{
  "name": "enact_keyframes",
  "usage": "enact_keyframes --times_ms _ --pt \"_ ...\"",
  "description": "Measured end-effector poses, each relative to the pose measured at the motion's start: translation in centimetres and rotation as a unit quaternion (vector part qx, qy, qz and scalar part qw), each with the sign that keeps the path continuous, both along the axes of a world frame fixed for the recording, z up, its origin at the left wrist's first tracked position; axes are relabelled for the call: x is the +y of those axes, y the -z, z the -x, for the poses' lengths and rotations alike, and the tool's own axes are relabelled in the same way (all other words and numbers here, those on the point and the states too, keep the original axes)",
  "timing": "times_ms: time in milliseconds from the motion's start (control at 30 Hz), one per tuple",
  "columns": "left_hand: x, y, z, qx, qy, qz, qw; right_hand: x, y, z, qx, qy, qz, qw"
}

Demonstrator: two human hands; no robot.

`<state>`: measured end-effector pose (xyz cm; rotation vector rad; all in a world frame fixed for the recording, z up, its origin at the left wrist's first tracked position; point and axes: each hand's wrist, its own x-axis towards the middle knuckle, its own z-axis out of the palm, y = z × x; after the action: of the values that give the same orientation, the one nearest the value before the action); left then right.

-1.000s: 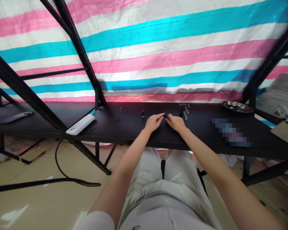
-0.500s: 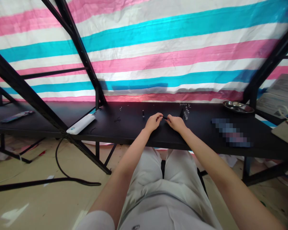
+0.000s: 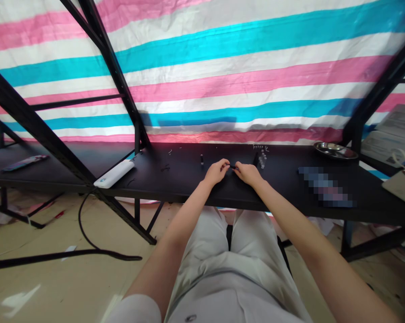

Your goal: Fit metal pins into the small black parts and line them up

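Note:
Between my hands, just above the black table (image 3: 175, 186), is a small dark stick-like piece (image 3: 232, 167); its exact kind is too small to tell. My left hand (image 3: 217, 171) pinches its left end, and my right hand (image 3: 247, 172) pinches the right end. A short dark tube with a pale band (image 3: 202, 159) stands upright to the left of my left hand. Beyond my right hand is a group of small clear vials (image 3: 262, 159), with dark upright pieces (image 3: 255, 158) beside them. Several tiny white bits (image 3: 258, 146) lie behind those.
A white oblong device (image 3: 115, 174) lies by the left frame post. Black scraps (image 3: 165, 168) rest on the tabletop. To the right are a round metal dish (image 3: 335, 150) and a blurred flat object (image 3: 325, 187). Black metal posts (image 3: 116, 72) rise in front of a striped sheet (image 3: 239, 54).
Almost nothing differs. Both hands stay together on the dark piece, with only a very slight shift of the fingers and the view.

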<state>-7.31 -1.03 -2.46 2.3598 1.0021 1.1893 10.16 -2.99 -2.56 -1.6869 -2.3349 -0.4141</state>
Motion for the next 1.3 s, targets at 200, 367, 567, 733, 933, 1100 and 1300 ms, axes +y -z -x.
enact_keyframes --times_ms 200,367,567,733,933,1100,1300 --pt "-0.5 -0.4 -0.1 0.01 -0.009 0.0 1.0 0.0 -0.1 0.1 0.016 -0.013 0.013 1.0" --pt "-0.6 -0.5 -0.1 0.011 -0.008 -0.006 1.0 0.1 -0.1 0.2 0.049 -0.036 0.01 0.998" --pt "-0.5 -0.9 0.3 -0.093 -0.093 -0.047 0.99 0.5 0.3 0.4 0.136 -0.073 -0.006 0.988" --pt "1.0 -1.4 2.3 -0.353 -0.261 -0.02 0.898 1.5 0.7 0.7 0.214 -0.092 0.006 0.972" --pt "3.0 -1.0 4.1 -0.519 -0.365 0.102 0.766 3.7 0.5 3.1 0.289 -0.076 0.068 0.952" --pt "3.0 -0.8 4.1 -0.592 -0.369 0.112 0.708 5.8 0.0 7.3 0.332 -0.062 0.1 0.936" --pt "2.6 -1.0 3.9 -0.615 -0.36 0.116 0.691 7.8 0.1 10.9 0.305 -0.02 0.104 0.946"
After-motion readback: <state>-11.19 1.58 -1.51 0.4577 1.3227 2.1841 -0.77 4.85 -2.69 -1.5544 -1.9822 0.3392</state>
